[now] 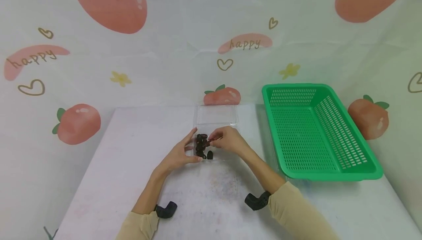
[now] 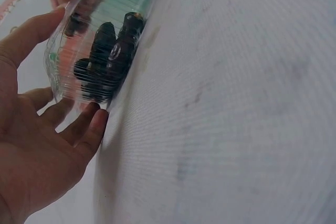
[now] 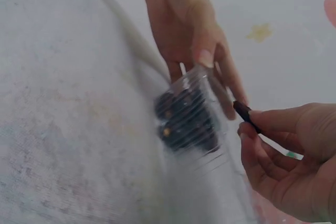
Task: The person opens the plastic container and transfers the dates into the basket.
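Observation:
A clear plastic clamshell box lies with its lid laid back, and several dark dates are gathered at its left end. My left hand spans that end, thumb at the near edge and fingers along the far side; in the left wrist view the thumb touches the rim of the ridged wall. Over the box, my right hand pinches a dark reddish-brown date between thumb and fingertips. In the right wrist view the dates in the box look blurred through the plastic.
To the right stands a large green plastic basket with slotted walls. The white tabletop meets a printed backdrop behind the box. A black wrist device sits at my right sleeve, and another black device at the left.

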Available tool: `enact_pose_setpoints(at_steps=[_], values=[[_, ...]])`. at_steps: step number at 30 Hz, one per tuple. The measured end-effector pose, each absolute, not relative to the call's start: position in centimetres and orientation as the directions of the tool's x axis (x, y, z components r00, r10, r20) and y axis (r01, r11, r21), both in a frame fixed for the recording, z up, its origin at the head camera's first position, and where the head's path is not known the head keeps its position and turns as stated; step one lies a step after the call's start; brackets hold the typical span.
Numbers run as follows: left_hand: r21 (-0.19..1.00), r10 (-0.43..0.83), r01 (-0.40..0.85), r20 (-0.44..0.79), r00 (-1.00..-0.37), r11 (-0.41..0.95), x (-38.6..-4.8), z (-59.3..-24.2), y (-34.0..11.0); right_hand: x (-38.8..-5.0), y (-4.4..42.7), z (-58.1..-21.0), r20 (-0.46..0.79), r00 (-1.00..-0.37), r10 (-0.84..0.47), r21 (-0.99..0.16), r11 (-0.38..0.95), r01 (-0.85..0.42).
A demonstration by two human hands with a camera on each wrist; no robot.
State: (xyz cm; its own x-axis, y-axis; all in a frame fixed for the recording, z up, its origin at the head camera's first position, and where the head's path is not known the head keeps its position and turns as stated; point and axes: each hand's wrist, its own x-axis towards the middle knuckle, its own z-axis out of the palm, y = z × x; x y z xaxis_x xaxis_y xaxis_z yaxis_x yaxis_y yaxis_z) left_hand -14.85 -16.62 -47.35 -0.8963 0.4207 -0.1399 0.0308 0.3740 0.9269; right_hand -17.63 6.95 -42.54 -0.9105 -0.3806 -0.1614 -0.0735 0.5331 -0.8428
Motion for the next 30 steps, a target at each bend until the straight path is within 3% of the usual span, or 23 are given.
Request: enact_pose_setpoints(at_steps=[12,21,30], values=[[0.923,0.415,0.020,-0.154,-0.897,0.384,-14.9,-47.3,-16.7,-17.0,9.2,-37.6,-0.085,-0.911,-0.404,-0.862,0.488,-0.136],[0.923,0.420,0.033,-0.142,-0.896,0.384,-14.7,-47.2,-16.5,-18.3,13.5,-34.2,-0.113,-0.926,-0.361,-0.926,0.375,-0.033],[0.921,0.418,0.024,-0.153,-0.895,0.389,-14.7,-47.2,-16.6,-20.3,18.4,-33.4,-0.082,-0.956,-0.281,-0.944,0.329,-0.016]])
